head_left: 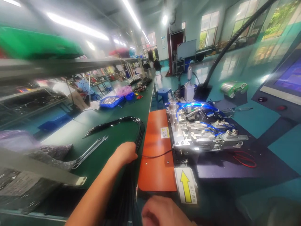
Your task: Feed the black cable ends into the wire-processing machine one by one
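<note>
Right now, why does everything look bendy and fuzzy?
Head view: the wide lens bends the green bench and shelf edges; the sides smear with motion blur; ceiling lights glare white; the left hand on the black cable bundle is sharper.

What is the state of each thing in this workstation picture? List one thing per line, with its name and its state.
Left hand: closed around the black cable bundle.
Black cable bundle: bent in an arc on the green bench, gripped.
Right hand: low at the orange plate's near edge, grip unclear.
Wrenches: lying flat, untouched.
Orange plate: flat, one thin black wire across it.
Blue bin: filled with small parts.
</note>
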`<action>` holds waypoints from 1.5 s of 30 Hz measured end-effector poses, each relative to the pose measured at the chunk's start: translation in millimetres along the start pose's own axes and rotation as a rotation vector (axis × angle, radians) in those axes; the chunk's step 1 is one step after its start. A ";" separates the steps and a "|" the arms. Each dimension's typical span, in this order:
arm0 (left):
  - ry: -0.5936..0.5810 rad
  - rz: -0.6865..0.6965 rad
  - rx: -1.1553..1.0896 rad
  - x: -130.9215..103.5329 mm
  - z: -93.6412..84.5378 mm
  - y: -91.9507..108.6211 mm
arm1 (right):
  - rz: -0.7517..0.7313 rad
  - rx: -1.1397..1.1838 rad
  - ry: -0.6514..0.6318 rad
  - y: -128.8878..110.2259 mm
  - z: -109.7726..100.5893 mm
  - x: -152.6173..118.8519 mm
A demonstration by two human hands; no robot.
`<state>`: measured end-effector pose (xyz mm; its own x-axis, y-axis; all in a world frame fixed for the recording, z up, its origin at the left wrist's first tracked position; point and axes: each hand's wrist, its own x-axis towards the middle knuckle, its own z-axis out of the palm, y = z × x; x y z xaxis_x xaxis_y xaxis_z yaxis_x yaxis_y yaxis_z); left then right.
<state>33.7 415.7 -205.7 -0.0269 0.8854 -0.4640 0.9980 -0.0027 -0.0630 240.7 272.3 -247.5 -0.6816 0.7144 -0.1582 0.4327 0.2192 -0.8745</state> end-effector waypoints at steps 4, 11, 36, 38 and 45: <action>-0.060 0.049 -0.190 -5.4 -10.6 -12.0 | 0.000 0.117 0.232 -10.4 13.7 27.1; -0.123 0.048 -0.481 -6.7 -18.5 -26.3 | 0.157 0.699 0.193 -17.0 23.6 56.4; 0.279 0.960 -0.670 -47.1 46.4 134.6 | 0.347 0.601 0.679 55.3 -90.4 -54.8; 0.345 0.974 -0.680 -48.2 51.4 133.4 | 0.344 0.606 0.701 55.8 -91.4 -53.5; 0.480 1.005 -0.711 -48.6 62.8 130.2 | 0.342 0.552 0.652 64.1 -88.4 -53.0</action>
<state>161.4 343.2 -246.8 0.6136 0.7170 0.3307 0.3870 -0.6382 0.6655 356.7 307.2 -254.7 -0.0278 0.9518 -0.3054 0.0922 -0.3017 -0.9489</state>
